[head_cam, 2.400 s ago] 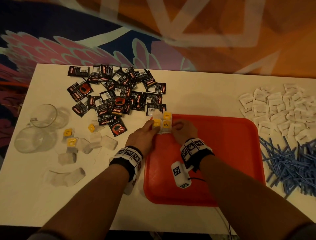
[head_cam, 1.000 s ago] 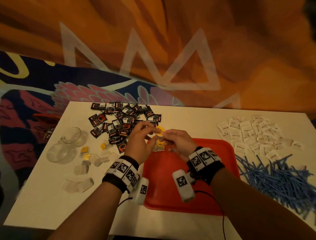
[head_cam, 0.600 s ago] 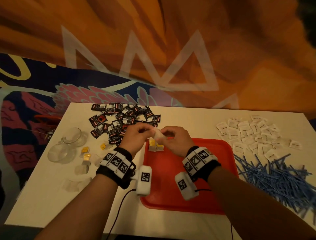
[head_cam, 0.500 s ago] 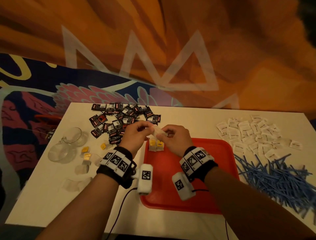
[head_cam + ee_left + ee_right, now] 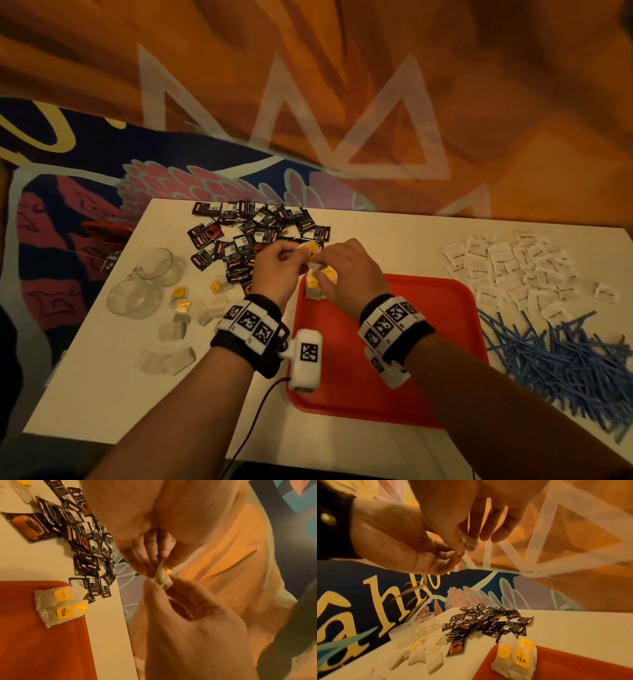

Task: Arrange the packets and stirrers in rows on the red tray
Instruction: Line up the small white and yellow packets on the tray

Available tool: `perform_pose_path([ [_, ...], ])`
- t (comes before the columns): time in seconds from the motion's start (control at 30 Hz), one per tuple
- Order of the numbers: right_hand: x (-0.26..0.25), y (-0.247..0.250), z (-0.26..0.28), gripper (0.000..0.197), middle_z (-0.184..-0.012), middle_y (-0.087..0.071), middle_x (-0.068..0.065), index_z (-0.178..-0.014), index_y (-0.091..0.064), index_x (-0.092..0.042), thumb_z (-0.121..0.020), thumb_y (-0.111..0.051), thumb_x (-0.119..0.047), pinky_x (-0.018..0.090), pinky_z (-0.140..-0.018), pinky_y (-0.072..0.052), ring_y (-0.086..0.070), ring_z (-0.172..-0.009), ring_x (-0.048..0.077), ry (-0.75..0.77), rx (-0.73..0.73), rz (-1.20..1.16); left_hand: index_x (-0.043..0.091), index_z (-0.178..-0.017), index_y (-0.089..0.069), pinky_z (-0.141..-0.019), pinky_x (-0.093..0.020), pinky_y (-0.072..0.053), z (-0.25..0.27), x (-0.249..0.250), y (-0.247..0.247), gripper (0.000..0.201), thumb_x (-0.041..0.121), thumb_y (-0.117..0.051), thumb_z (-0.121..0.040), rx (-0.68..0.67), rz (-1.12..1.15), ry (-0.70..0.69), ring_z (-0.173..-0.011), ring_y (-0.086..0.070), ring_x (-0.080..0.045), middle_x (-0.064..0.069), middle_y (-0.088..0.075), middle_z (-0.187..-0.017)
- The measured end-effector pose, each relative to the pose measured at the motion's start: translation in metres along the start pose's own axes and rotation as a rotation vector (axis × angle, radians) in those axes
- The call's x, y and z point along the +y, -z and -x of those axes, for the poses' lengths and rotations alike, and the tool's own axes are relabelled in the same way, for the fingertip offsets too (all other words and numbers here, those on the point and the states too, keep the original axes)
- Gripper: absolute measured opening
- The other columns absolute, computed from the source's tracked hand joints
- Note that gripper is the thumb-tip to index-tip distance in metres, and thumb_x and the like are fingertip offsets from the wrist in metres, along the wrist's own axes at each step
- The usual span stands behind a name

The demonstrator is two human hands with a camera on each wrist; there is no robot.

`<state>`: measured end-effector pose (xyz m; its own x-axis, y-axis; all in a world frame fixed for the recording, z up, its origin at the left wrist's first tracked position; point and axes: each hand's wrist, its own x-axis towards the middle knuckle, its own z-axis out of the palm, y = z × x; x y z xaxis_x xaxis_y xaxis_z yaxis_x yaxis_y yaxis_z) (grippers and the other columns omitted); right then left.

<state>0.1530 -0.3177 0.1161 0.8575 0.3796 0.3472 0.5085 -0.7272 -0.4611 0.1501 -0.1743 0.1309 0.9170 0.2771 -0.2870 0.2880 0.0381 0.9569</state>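
Observation:
Both hands meet above the far left corner of the red tray (image 5: 428, 342). My left hand (image 5: 294, 251) and right hand (image 5: 318, 263) pinch one white tea bag (image 5: 312, 256) with a yellow tag between their fingertips. The left wrist view shows the tea bag (image 5: 162, 577) crumpled between the left hand (image 5: 154, 566) and the right hand (image 5: 157, 582). Up to three tea bags (image 5: 58, 604) (image 5: 515, 657) lie side by side on the tray's corner (image 5: 34, 649). Blue stirrers (image 5: 565, 353) are heaped right of the tray.
Black packets (image 5: 253, 233) are piled behind the tray's left corner and white packets (image 5: 513, 270) at the far right. Two glass cups (image 5: 147, 284) and several loose tea bags (image 5: 191, 308) lie at the left. A patterned wall rises behind the white table (image 5: 102, 377).
Both hands have risen from the tea bags on the tray's corner and now hold one tea bag between them. Over the last half second they have hardly moved.

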Motion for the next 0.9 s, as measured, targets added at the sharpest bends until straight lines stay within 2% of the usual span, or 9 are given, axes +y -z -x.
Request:
perform_pose_path([
  [0.07,0.002,0.001,0.002,0.011,-0.101,-0.067,-0.005,-0.088,-0.074,-0.021,-0.081,-0.074,-0.03,0.025,-0.084,-0.041,-0.052,-0.099,0.013,-0.131,-0.04,-0.168,0.013,-0.083,-0.064,-0.086,-0.049,-0.057,-0.003,-0.002,0.006,0.012,0.007,-0.064,-0.094,-0.027,-0.032,-0.026,-0.077,-0.065,-0.026,-0.011,-0.067,-0.078],
  [0.13,0.008,0.002,0.0,0.008,-0.097,-0.066,-0.01,-0.076,-0.073,-0.025,-0.079,-0.078,-0.031,0.023,-0.083,-0.046,-0.057,-0.095,0.006,-0.358,-0.018,-0.382,0.014,-0.085,-0.064,-0.084,-0.047,-0.059,-0.005,-0.003,0.01,0.014,0.005,-0.063,-0.094,-0.063,-0.056,-0.036,-0.077,-0.066,-0.024,-0.009,-0.066,-0.075],
  [0.2,0.013,0.004,-0.004,0.011,-0.096,-0.068,-0.01,-0.078,-0.069,-0.032,-0.078,-0.08,-0.031,0.025,-0.082,-0.052,-0.064,-0.091,0.007,-0.545,-0.057,-0.587,0.012,-0.085,-0.063,-0.082,-0.045,-0.059,-0.004,-0.003,0.012,0.014,0.001,-0.062,-0.094,-0.119,-0.049,-0.042,-0.076,-0.065,-0.024,-0.011,-0.065,-0.076],
  [0.33,0.013,-0.001,-0.006,0.012,-0.083,-0.073,-0.001,-0.081,-0.069,-0.029,-0.079,-0.08,-0.023,0.028,-0.066,-0.055,-0.07,-0.077,0.012,-0.643,-0.2,-0.834,0.013,-0.084,-0.065,-0.077,-0.038,-0.059,-0.005,-0.005,0.011,0.016,-0.001,-0.063,-0.092,-0.154,-0.055,-0.041,-0.074,-0.062,-0.018,-0.008,-0.062,-0.078],
  [0.47,0.013,-0.015,-0.003,0.01,-0.075,-0.071,-0.001,-0.077,-0.072,-0.026,-0.078,-0.08,-0.022,0.023,-0.059,-0.05,-0.067,-0.066,0.01,-0.683,-0.186,-0.792,0.015,-0.083,-0.066,-0.079,-0.046,-0.06,-0.014,-0.019,0.014,0.017,0.002,-0.064,-0.093,-0.128,-0.093,-0.008,-0.08,-0.064,-0.026,-0.016,-0.064,-0.088],
  [0.57,0.012,-0.028,0.001,0.007,-0.072,-0.068,-0.002,-0.079,-0.072,-0.022,-0.08,-0.079,-0.019,0.022,-0.056,-0.051,-0.061,-0.058,0.006,-0.744,-0.229,-0.829,0.019,-0.081,-0.067,-0.079,-0.052,-0.06,-0.021,-0.036,0.019,0.016,0.007,-0.066,-0.092,-0.098,-0.169,0.008,-0.082,-0.066,-0.031,-0.009,-0.064,-0.084],
  [0.67,0.013,-0.046,0.007,0.008,-0.068,-0.066,-0.003,-0.081,-0.072,-0.02,-0.08,-0.078,-0.025,0.021,-0.057,-0.049,-0.058,-0.054,0.004,-0.791,-0.274,-0.797,0.022,-0.081,-0.067,-0.077,-0.047,-0.061,-0.027,-0.053,0.025,0.017,0.009,-0.068,-0.091,-0.078,-0.245,0.036,-0.082,-0.067,-0.028,-0.006,-0.065,-0.084],
  [0.8,0.028,-0.079,0.017,0.01,-0.096,-0.071,-0.005,-0.092,-0.075,-0.022,-0.083,-0.076,-0.027,0.014,-0.06,-0.045,-0.059,-0.075,0.005,-0.933,-0.328,-0.608,0.025,-0.088,-0.061,-0.07,-0.036,-0.057,-0.036,-0.076,0.037,0.02,0.005,-0.061,-0.092,-0.019,-0.259,0.138,-0.086,-0.064,-0.023,-0.005,-0.063,-0.096],
  [0.9,0.039,-0.099,0.025,0.021,-0.112,-0.066,-0.007,-0.109,-0.073,-0.022,-0.09,-0.068,-0.028,0.013,-0.059,-0.042,-0.055,-0.083,0.006,-1.02,-0.412,-0.471,0.023,-0.094,-0.06,-0.076,-0.038,-0.057,-0.04,-0.091,0.05,0.019,0.004,-0.058,-0.093,0.019,-0.235,0.226,-0.085,-0.062,-0.02,-0.004,-0.063,-0.093],
])
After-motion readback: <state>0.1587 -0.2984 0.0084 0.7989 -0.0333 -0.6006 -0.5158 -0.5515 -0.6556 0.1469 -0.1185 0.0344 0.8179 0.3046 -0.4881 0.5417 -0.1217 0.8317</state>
